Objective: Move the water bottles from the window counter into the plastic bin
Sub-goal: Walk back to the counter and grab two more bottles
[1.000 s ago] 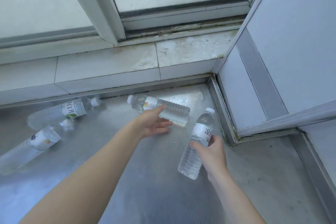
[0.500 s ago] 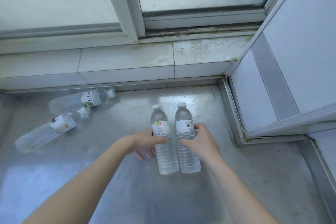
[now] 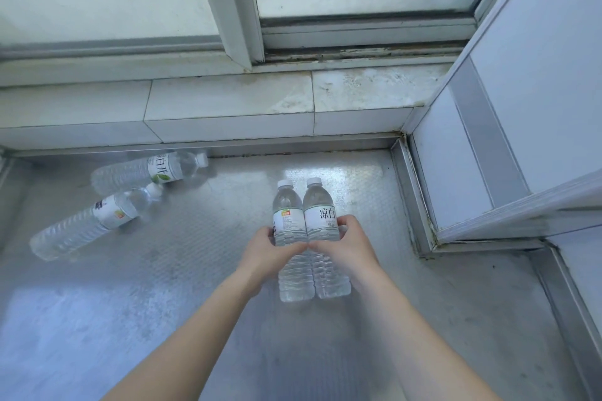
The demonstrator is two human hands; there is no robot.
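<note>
Two clear water bottles with white caps and white labels are held side by side above the metal counter (image 3: 182, 270), pressed against each other. My left hand (image 3: 270, 247) grips the left bottle (image 3: 288, 221) at its label. My right hand (image 3: 345, 244) grips the right bottle (image 3: 321, 215) the same way. Two more bottles lie on their sides at the left: one near the tiled ledge (image 3: 146, 171) and one in front of it (image 3: 91, 225). No plastic bin is in view.
A tiled ledge (image 3: 228, 114) and a sliding window (image 3: 234, 10) run along the back. A white cabinet panel with a metal frame (image 3: 488, 140) closes off the right side of the counter.
My left hand picked up the bottle that lay on the counter. Both bottles were brought together and now stand side by side, held closer and higher than before.
</note>
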